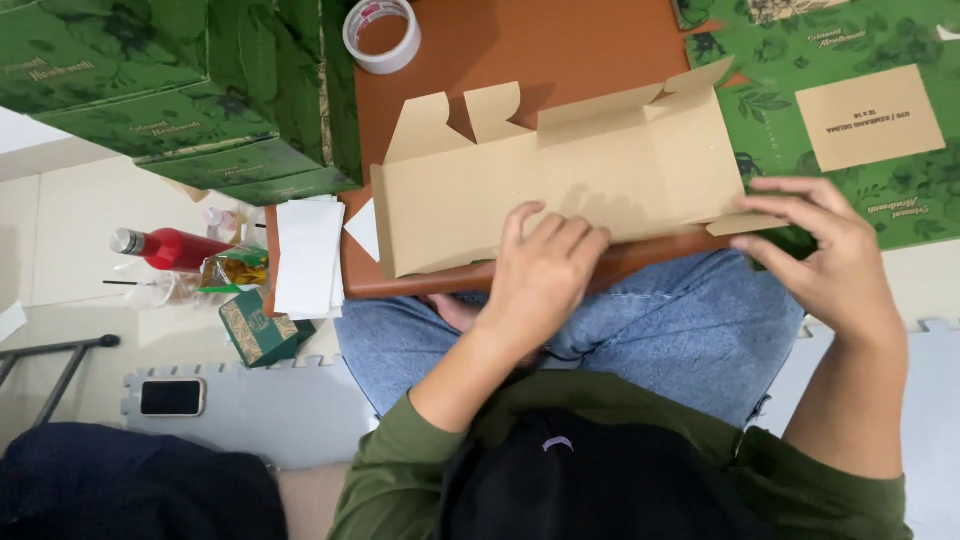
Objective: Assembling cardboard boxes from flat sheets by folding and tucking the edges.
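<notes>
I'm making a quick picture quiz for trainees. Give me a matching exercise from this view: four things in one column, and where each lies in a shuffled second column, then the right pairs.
Things:
1. roll of tape
2. red bottle
3. phone
4. unfolded cardboard box

Places:
A. on the grey foam mat, screen dark
B. under the left hand, on the brown board
C. at the far edge of the brown board
D. lying on its side on the pale floor, beside the white sheets

Pairs: 1-C, 2-D, 3-A, 4-B
</notes>
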